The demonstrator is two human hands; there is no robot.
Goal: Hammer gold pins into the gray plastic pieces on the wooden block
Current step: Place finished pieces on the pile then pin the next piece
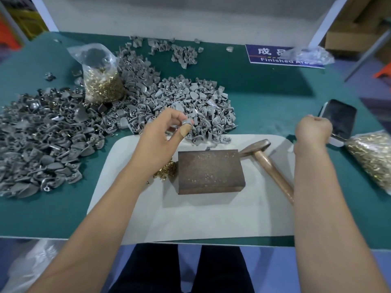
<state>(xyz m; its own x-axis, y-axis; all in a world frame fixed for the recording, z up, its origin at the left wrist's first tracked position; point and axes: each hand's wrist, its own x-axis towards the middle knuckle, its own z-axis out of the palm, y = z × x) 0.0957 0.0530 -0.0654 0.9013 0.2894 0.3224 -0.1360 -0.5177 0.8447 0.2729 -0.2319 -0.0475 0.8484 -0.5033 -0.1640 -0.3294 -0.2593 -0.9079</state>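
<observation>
Left hand [160, 134]: your fingertips pinch one gray piece [187, 123] above the pile's near edge.
Right hand [313, 129]: curled into a fist, far right; contents hidden.
Block [209, 171]: bare, centre; hammer [266, 159] lies touching its right side.
Pins [166, 171]: just left of block.
Risk: your light pinch may drop the piece.
</observation>
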